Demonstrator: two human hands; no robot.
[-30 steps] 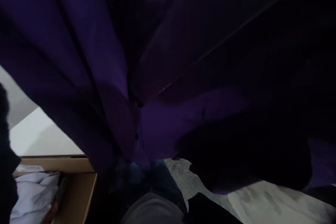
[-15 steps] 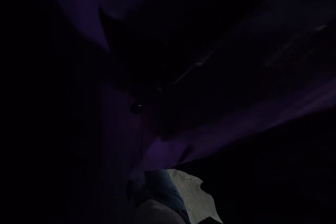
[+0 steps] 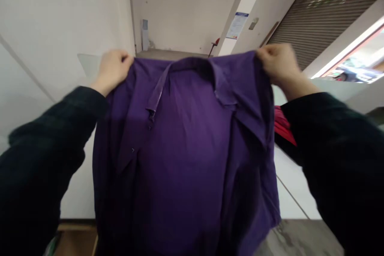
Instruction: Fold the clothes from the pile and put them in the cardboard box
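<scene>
Purple collared shirt (image 3: 183,168), held up, left hand (image 3: 112,71) and right hand (image 3: 277,64) closed on its shoulders

Purple collared cloth shirt (image 3: 183,168), hanging from the left hand (image 3: 113,72) and right hand (image 3: 277,64), one at each side of its collar. Behind the shirt: white-walled corridor (image 3: 180,12). Right of the shirt: grey metal roller shutter (image 3: 324,12), farther back, and red cloth (image 3: 283,124), nearer. Below the shirt: tan cardboard box (image 3: 76,242) at left, grey concrete floor (image 3: 297,238) at right.
</scene>
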